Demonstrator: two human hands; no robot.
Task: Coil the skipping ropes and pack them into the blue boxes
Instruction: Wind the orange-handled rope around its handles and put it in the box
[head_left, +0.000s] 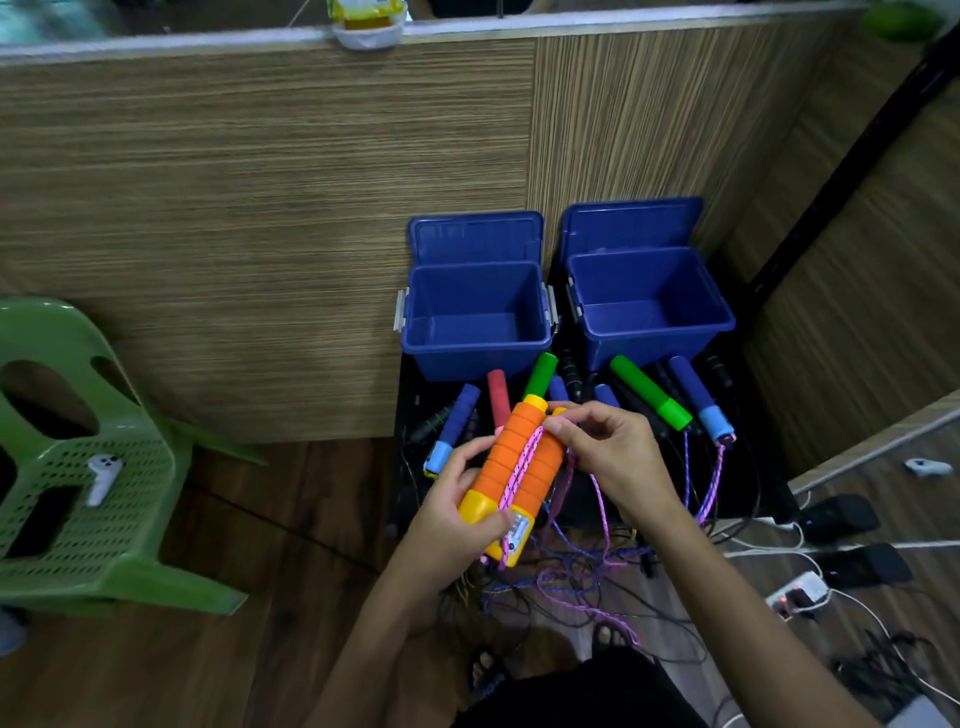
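Orange foam handles (519, 457) sit pressed together in my left hand (457, 512), fingers curled round their yellow lower ends, thumb across the cap. My right hand (605, 454) pinches the pink cord (522, 460) at the top of the handles, and one turn already runs lengthwise down the foam. To wind well I would keep the left grip firm so the two handles stay side by side, and lay each turn snug beside the last, feeding cord under light tension. Below the grip the loose cord hangs down into a tangle with purple and black ropes, so I would draw slack slowly to avoid dragging neighbours along. Beyond the grip lie other handles, green, blue and red, and past them two blue boxes (478, 317), lids up, nothing visible inside.
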